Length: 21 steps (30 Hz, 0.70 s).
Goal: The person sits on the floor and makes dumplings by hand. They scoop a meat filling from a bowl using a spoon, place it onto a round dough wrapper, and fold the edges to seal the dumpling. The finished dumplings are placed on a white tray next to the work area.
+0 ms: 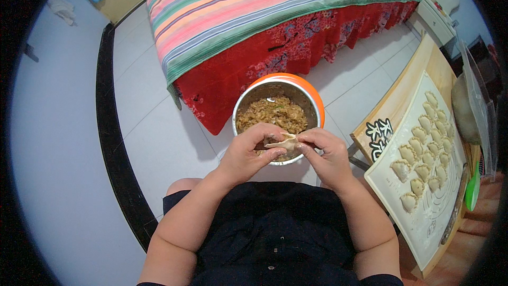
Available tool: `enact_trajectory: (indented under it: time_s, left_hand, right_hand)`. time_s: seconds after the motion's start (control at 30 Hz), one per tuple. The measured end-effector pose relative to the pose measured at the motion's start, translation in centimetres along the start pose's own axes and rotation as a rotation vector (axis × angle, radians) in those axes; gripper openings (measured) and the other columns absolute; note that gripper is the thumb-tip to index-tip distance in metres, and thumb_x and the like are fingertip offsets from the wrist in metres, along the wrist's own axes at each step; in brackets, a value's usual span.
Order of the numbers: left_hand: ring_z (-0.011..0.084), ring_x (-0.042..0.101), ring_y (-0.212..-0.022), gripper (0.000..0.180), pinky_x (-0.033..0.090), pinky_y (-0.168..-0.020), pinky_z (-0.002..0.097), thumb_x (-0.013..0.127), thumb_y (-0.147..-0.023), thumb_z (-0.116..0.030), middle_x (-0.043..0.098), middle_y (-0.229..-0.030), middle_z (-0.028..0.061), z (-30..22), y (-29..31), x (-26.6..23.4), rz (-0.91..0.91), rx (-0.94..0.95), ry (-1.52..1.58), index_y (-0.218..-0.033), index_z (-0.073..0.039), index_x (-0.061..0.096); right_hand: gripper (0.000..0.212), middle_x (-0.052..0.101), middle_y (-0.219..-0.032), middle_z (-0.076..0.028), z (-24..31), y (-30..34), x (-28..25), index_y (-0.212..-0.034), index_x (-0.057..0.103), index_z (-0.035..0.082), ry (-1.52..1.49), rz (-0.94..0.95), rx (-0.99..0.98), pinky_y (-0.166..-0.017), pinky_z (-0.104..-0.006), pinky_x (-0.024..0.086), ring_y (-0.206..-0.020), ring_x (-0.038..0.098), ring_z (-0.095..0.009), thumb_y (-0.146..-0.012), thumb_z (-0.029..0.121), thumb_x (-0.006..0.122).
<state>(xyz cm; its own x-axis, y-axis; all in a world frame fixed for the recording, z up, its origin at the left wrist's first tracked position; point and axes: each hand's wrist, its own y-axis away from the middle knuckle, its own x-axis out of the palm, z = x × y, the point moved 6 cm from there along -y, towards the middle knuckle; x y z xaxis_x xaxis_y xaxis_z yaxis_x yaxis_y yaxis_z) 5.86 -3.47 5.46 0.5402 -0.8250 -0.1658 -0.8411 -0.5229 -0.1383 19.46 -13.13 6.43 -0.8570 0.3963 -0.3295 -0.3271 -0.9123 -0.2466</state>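
Wrapper (288, 143) in both hands, above the near part of the bowl (236, 107); it is pale, thin and soft, bent into a fold with an uneven upper edge; its inside is too small to make out. The left hand (247, 152) holds its left part, fingers on the far side, thumb on the near side, with a narrow gap between them; the right hand (328, 154) pinches its right end between thumb and fingers; bits of pale dough or flour cling to the fingertips. The bowl is round and metallic, with a light rim; it contains a brown, lumpy filling (275, 114) with small green flecks; an orange rim (313, 92) shows around its far right side. To the right, a white mat (394, 188) lies on a wooden board (402, 87); it bears rows of crimped dumplings (433, 149), pale and flour-dusted; a green spoon (472, 193) lies beyond its right edge.
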Motion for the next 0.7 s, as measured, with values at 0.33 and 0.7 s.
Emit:
enact_trajectory:
  time_s: [0.33, 0.7]
  left_hand:
    - [0.0214, 0.06, -0.096, 0.026, 0.049, -0.081, 0.031, 0.07, -0.077, -0.007, 0.06, -0.106, 0.0104, -1.7, -0.4, 0.7, 0.106, 0.154, -0.281, -0.1, -0.005, 0.057]
    - [0.0237, 0.06, -0.098, 0.024, 0.049, -0.081, 0.033, 0.069, -0.078, -0.007, 0.061, -0.109, 0.0113, -1.4, -0.2, 0.6, 0.062, 0.123, -0.247, -0.099, -0.005, 0.057]
  right_hand:
    - [0.021, 0.064, -0.084, -0.012, 1.5, -0.3, 0.1, -0.093, 0.066, 0.002, 0.185, -0.018, -0.145, -0.069, -0.0336, 0.049, -0.077, 0.062, -0.027, -0.072, 0.001, 0.068]
    - [0.022, 0.062, -0.092, -0.012, 1.2, 0.0, 0.6, -0.092, 0.063, 0.003, 0.303, -0.02, -0.178, -0.07, -0.0354, 0.047, -0.086, 0.058, -0.029, -0.071, 0.001, 0.067]
